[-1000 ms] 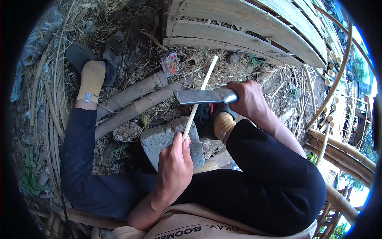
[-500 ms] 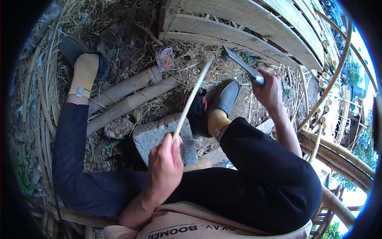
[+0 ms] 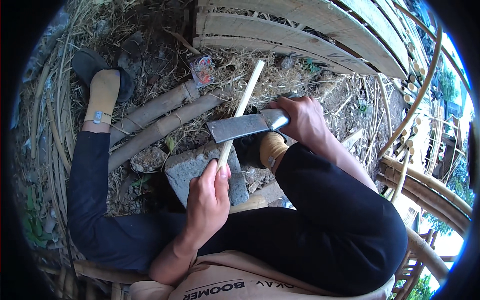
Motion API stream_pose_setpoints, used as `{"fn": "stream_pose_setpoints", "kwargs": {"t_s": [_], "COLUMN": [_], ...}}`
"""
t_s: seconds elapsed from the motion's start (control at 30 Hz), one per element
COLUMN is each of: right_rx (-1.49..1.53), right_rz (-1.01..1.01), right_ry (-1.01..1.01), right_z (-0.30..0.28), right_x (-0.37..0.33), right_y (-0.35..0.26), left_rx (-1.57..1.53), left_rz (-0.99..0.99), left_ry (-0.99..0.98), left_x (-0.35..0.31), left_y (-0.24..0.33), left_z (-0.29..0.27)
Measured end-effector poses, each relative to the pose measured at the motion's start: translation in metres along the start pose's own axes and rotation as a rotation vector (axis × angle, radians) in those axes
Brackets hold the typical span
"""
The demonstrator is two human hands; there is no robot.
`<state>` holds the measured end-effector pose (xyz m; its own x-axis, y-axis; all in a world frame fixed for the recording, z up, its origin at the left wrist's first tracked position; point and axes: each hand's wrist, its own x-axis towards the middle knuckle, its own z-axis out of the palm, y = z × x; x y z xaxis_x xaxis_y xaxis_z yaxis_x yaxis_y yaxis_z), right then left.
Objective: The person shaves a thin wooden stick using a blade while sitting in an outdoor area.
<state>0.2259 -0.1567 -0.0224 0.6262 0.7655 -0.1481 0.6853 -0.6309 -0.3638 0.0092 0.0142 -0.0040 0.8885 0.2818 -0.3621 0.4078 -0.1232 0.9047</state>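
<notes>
My left hand [image 3: 207, 200] grips the lower end of a pale bamboo strip [image 3: 248, 89], which slants up and away to the right. In my right hand [image 3: 302, 116] is a machete with a broad, square-ended grey blade [image 3: 237, 127]; my fingers wrap round its metal handle end. The blade lies across the strip, above my left hand, and hides a short length of it. Whether its edge bites into the strip I cannot tell. Below the strip, between my legs, sits a grey stone block [image 3: 187, 170].
Two bamboo poles [image 3: 165, 125] lie on the straw-strewn ground at left, near a small colourful wrapper [image 3: 203, 70]. A slatted wooden crate [image 3: 300, 37] stands at the far side. Cut bamboo stalks [image 3: 412, 105] are stacked at right. My bent legs [image 3: 340, 215] frame the work area.
My right hand has brought the machete left and nearer, from beside the strip's tip to across its lower half. The strip has turned, its broader face now showing; my left hand has stayed put.
</notes>
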Motion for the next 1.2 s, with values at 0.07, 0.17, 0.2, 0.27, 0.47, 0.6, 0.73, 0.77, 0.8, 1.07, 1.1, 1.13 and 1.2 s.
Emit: {"fn": "stream_pose_setpoints", "kwargs": {"t_s": [0.07,0.17,0.2,0.27,0.47,0.6,0.73,0.77,0.8,1.07,1.1,1.13,1.2], "right_rx": [-0.018,-0.041,-0.052,-0.075,-0.153,0.025,0.045,0.025,0.039,-0.010,-0.010,-0.029,-0.082], "right_rz": [-0.038,-0.043,-0.048,-0.057,0.155,0.090,-0.088,-0.110,-0.114,-0.069,-0.074,-0.034,0.054], "right_ry": [0.049,0.126,0.144,0.180,0.348,0.173,-0.002,-0.044,-0.032,0.040,0.065,0.099,0.169], "right_z": [0.003,0.004,0.004,0.004,-0.024,-0.022,-0.011,-0.008,-0.004,-0.004,-0.003,-0.002,-0.008], "right_x": [0.000,0.000,0.001,0.004,0.004,-0.007,-0.005,-0.001,0.003,0.002,0.002,0.004,0.009], "right_y": [0.006,0.012,0.015,0.021,0.062,0.030,0.005,-0.001,-0.003,-0.007,-0.006,-0.003,0.010], "left_rx": [-0.033,-0.075,-0.099,-0.150,-0.288,-0.461,-0.737,-0.738,-0.737,-0.291,-0.268,-0.244,-0.205], "left_rz": [-0.010,-0.033,-0.051,-0.087,-0.095,-0.207,-0.383,-0.382,-0.381,-0.082,-0.083,-0.085,-0.069], "left_ry": [-0.016,-0.046,-0.048,-0.053,-0.180,-0.249,-0.318,-0.298,-0.279,-0.092,-0.081,-0.070,-0.095], "left_x": [-0.001,0.000,-0.001,-0.004,-0.015,-0.005,0.007,0.009,0.009,0.000,-0.001,-0.002,-0.004], "left_y": [0.000,0.004,0.002,-0.003,0.002,-0.009,0.000,0.001,0.001,-0.002,-0.001,-0.001,-0.002], "left_z": [0.002,0.000,-0.001,-0.003,-0.004,-0.006,-0.016,-0.018,-0.019,-0.003,-0.001,0.000,0.005]}}
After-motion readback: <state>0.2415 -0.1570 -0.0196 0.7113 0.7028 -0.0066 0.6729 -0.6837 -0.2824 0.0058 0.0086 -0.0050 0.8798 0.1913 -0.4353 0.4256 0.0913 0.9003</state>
